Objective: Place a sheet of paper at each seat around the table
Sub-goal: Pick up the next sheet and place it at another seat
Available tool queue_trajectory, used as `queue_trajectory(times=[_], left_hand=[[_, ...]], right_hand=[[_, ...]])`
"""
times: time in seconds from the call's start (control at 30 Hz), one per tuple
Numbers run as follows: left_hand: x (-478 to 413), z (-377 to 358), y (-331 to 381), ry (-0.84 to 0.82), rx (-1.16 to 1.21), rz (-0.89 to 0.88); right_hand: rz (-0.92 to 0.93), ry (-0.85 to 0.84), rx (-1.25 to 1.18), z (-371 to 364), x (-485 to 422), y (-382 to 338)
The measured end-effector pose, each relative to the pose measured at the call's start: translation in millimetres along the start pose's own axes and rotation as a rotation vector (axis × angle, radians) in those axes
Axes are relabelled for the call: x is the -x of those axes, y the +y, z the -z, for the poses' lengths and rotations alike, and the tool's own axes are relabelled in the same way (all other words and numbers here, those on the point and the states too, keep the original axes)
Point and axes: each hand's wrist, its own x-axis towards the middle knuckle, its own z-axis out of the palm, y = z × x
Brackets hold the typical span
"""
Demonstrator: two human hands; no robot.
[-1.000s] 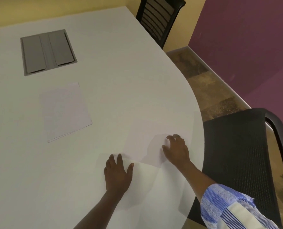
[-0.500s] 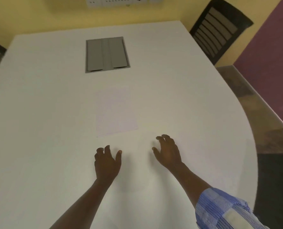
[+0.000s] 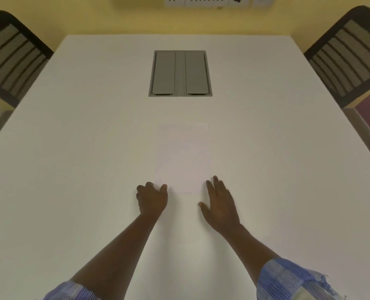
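Evidently readying a pickup, the left hand (image 3: 152, 201) curls at a corner of the paper (image 3: 181, 159), grip unclear; the right hand (image 3: 220, 205) lies flat, empty.

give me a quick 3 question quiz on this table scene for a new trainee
1. True or false: the paper lies between the grey hatch and the person's hands.
2. How many chairs show at the table? A one, B two, C four.
3. Which hand has its fingers stretched straight beside the paper: the left hand or the right hand?

Key: 1 true; 2 B; 3 the right hand.
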Motion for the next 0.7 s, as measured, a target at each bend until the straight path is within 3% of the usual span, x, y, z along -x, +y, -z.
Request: queue_trajectory(times=[0.27, 0.7], left_hand=[[-26.3, -8.3, 20.5, 0.019, 0.182, 0.214], [-40.8, 6.6, 22.5, 0.105, 0.171, 0.1]], right_hand=[[0.057, 0.065, 0.03, -13.5, -10.6, 4.8], [0.056, 0.08, 0.015, -19.4, -10.4, 5.7]])
